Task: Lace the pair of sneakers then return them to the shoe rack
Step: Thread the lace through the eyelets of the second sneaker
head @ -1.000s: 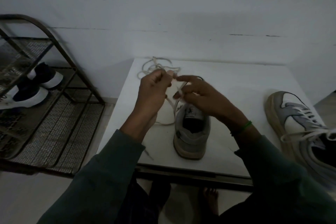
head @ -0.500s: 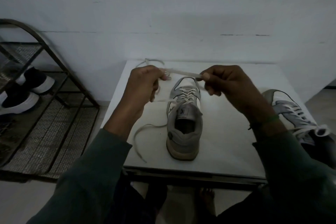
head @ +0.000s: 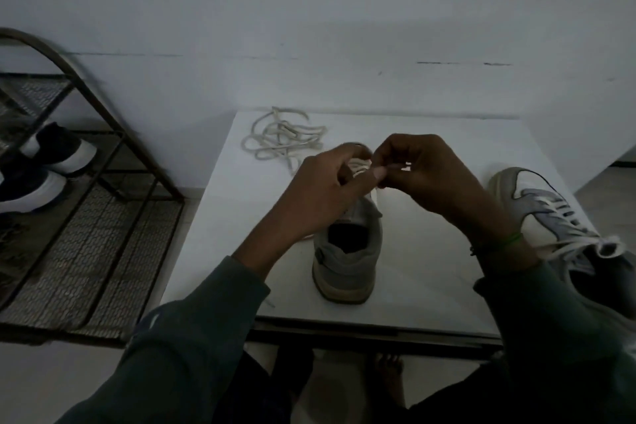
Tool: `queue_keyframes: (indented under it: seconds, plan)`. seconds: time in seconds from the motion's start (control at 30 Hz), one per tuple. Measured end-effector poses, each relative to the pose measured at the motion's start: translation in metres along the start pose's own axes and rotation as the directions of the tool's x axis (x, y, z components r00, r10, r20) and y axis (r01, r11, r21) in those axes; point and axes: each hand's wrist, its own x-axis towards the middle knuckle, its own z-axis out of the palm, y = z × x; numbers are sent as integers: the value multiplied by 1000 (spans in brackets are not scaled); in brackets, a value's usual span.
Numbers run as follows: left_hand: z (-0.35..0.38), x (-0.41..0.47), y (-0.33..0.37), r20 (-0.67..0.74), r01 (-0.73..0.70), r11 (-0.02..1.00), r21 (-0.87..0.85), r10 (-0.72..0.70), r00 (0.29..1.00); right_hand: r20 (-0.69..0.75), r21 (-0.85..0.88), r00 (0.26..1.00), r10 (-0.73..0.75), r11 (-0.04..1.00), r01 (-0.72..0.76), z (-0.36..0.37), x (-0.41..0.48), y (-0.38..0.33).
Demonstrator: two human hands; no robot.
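A grey sneaker (head: pixel 347 262) stands heel-first near the table's (head: pixel 430 289) front edge, at about its middle. Just above its tongue, the left hand (head: pixel 320 196) and right hand (head: pixel 426 175) meet with fingers curled, each apparently pinching the threaded lace (head: pixel 359 167). The hands hide which eyelet is being worked.

The likely slip is the lace end fraying or missing its eyelet in this dim light. A hard pull could also drag the light shoe towards the front edge, since neither hand steadies it. The second sneaker (head: pixel 557 217) hangs partly over the right edge, so a knock from the right sleeve could tip it off. The spare lace (head: pixel 285 139) lies tangled at the far left corner and may knot when lifted.

Counted:
- two sneakers on the table
- one lace in hand
- one spare lace
- two hands
- one shoe rack (head: pixel 103 210) left of the table
- two dark shoes (head: pixel 51 165) on the rack
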Motion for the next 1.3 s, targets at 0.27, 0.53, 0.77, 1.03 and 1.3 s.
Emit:
queue_keyframes:
  seconds: [0.27, 0.53, 0.77, 1.03, 1.3]
  plan:
    - [-11, 5, -21, -56, 50, 998, -49, -53, 997, -91, 290, 989, 115, 953, -84, -4, -3, 4]
    - [-4, 3, -13, -23, -55, 997, -45, 54, 998, -121, 270, 985, 123, 959, -86, 18, -3, -9]
    - [1, 4, -35, -212, 74, 997, -12, -75, 974, -85, -518, 952, 296, 803, -295, 25, -14, 14]
    - [29, -7, -45, -125, 43, 980, 197, -18, 992, -6, -99, 874, 487, 869, -485, 26, -16, 27]
    - [42, -7, -42, -124, -6, 928, 372, 56, 991, 150, 182, 786, 600, 764, -619, 22, -15, 31]
